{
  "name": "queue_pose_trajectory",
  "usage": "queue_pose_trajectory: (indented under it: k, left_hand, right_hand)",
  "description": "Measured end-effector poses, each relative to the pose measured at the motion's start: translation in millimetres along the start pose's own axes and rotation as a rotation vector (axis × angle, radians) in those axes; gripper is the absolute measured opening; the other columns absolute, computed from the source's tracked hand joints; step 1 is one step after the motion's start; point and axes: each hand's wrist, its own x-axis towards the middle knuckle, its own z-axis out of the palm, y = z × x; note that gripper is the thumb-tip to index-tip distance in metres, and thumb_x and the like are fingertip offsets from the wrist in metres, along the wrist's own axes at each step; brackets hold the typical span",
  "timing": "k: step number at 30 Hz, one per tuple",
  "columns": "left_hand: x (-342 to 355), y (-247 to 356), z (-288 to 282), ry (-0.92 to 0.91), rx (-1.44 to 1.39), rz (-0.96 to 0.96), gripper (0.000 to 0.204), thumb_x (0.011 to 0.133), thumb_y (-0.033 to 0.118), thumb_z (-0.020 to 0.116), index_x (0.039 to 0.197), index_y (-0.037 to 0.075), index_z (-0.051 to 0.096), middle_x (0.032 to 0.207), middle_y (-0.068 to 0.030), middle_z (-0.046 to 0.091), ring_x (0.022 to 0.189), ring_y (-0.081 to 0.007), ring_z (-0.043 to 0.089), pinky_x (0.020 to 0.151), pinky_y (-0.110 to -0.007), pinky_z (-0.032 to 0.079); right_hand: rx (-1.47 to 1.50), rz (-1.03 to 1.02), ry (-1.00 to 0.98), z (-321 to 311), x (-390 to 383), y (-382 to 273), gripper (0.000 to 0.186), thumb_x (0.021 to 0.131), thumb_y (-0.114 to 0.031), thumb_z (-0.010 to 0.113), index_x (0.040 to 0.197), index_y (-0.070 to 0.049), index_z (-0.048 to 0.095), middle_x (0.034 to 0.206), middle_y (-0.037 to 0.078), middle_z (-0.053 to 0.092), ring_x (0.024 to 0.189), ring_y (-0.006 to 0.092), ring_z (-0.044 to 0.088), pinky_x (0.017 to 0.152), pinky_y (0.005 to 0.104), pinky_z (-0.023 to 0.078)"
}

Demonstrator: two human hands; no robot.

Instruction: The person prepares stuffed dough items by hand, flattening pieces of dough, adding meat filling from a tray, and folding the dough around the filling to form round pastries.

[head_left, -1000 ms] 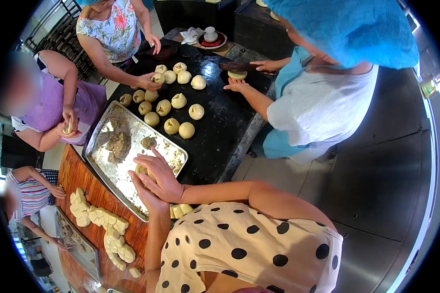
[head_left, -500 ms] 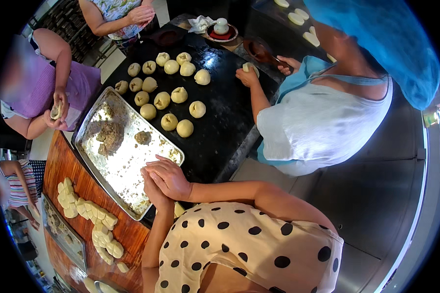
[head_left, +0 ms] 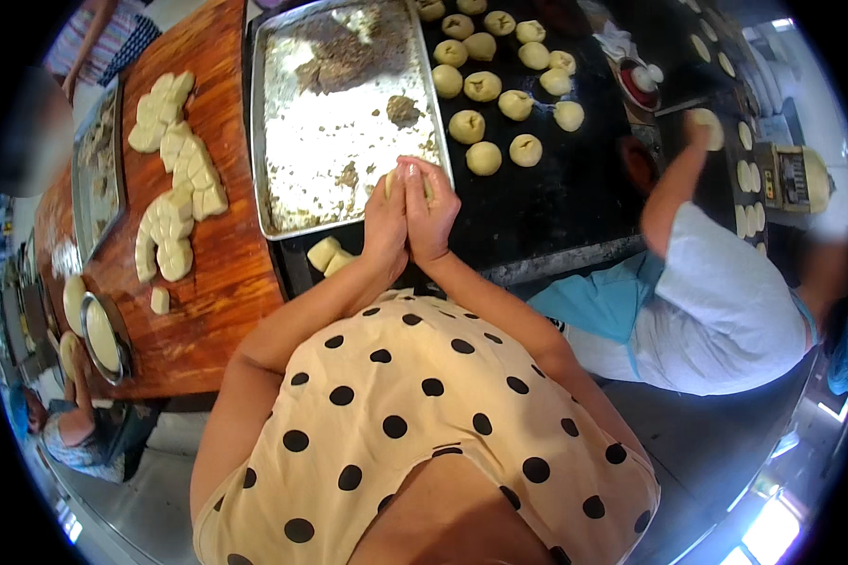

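Observation:
My left hand [head_left: 384, 221] and my right hand [head_left: 432, 215] are cupped together over the near edge of the metal tray [head_left: 283, 193]. Pale dough [head_left: 392, 182] shows at the fingers, and most of it is hidden inside the closed hands. The tray holds a heap of brown crumbly filling [head_left: 341, 64], a small lump of filling [head_left: 402, 110] and scattered crumbs. Two or so cut dough pieces [head_left: 324, 254] lie by my left wrist. Several round filled dough balls [head_left: 483, 158] rest on the black tabletop beyond my right hand.
Portioned dough [head_left: 190, 169] lies on the wooden table [head_left: 231, 282] at left, near another tray [head_left: 115, 202] and a metal bowl [head_left: 106, 339]. At right, a co-worker in a white shirt [head_left: 725, 301] reaches a flat dough round [head_left: 709, 129] toward several others. A white lidded pot [head_left: 643, 78] stands far right.
The view has swung, so the tray and dough balls sit higher in the picture. My hands stay pressed together, with dough now showing. The co-worker at right has stretched an arm away with a dough round.

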Motion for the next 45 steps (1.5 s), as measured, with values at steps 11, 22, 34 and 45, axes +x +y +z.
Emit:
queue_pose_trajectory:
  k: [11,22,34,45]
  left_hand:
    - [17,11,-37,-0.048,-0.249,0.030,0.033,0.105,0.038,0.049,0.116,0.009,0.057,0.103,-0.0025,0.060,0.094,-0.0124,0.057,0.085,-0.031,0.048]
    - [18,55,-67,-0.205,0.102,-0.047,0.064,0.099,0.064,0.041,0.117,0.006,0.060,0.108,-0.0060,0.066,0.095,-0.0158,0.067,0.082,-0.032,0.055]
    - [-3,35,-36,-0.150,-0.087,0.066,0.033,0.104,0.037,0.049,0.115,0.007,0.058,0.103,-0.0055,0.061,0.090,-0.0138,0.058,0.083,-0.031,0.050]
    - [-9,93,-53,-0.418,0.250,-0.159,0.068,0.094,0.066,0.051,0.130,0.008,0.052,0.114,-0.0093,0.065,0.101,-0.0191,0.068,0.088,-0.034,0.056]
  right_hand:
    - [0.221,0.156,0.018,41,-3,-15,0.017,0.096,-0.005,0.055,0.102,0.004,0.067,0.103,0.010,0.069,0.096,0.0182,0.063,0.089,0.0317,0.050]
    - [0.326,0.177,-0.121,41,-7,-37,0.041,0.104,-0.026,0.042,0.110,0.005,0.068,0.116,0.010,0.067,0.109,0.0193,0.060,0.100,0.0303,0.043]
    - [0.107,0.025,0.158,45,-13,-41,0.025,0.101,-0.013,0.054,0.102,0.008,0.068,0.098,0.011,0.072,0.093,0.0156,0.064,0.089,0.0298,0.050]
    - [-0.172,-0.154,-0.382,-7,-29,-58,0.091,0.070,-0.007,0.081,0.149,-0.002,0.035,0.148,0.019,0.041,0.135,0.0335,0.043,0.114,0.0413,0.034]
